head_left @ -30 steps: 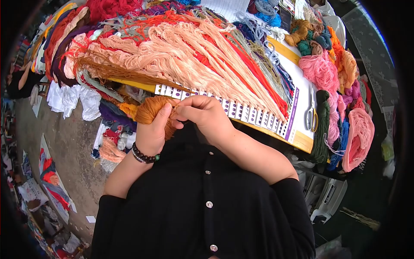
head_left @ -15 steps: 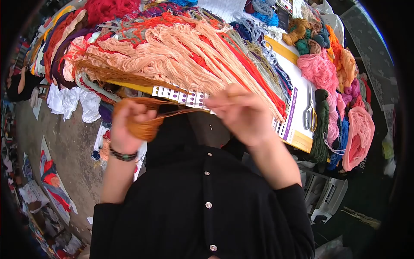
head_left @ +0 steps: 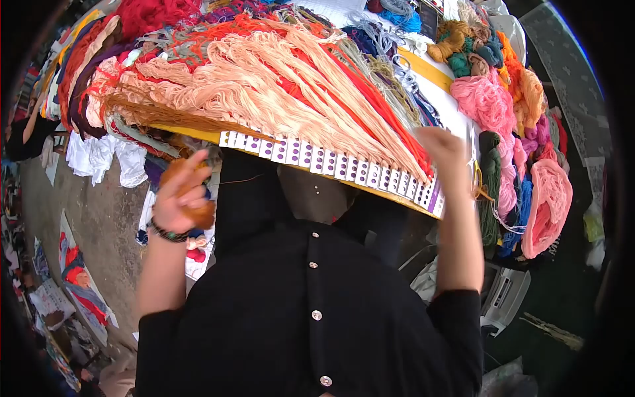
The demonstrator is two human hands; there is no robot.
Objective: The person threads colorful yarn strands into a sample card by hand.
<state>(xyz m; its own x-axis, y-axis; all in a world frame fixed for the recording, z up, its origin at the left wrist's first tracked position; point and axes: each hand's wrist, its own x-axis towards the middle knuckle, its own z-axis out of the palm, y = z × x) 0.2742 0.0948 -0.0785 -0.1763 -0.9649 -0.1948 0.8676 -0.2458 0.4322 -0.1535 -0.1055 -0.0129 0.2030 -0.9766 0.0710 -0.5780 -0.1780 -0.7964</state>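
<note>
No word or number is showing legibly. On the white sheet (head_left: pixel 336 9) at the top of the frame, faint marks are staying too small to read; pale lettering (head_left: pixel 554 247) at the right is sitting on a dark surface, unreadable.

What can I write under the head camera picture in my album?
Left hand clutching orange-brown yarn, right hand a blur beside a fan of peach threads.

The left hand (head_left: pixel 182 198), fingers bent, is ahead and left of the torso (head_left: pixel 311 317). The blurred right hand (head_left: pixel 442 151) is farther ahead, right of it.
</note>
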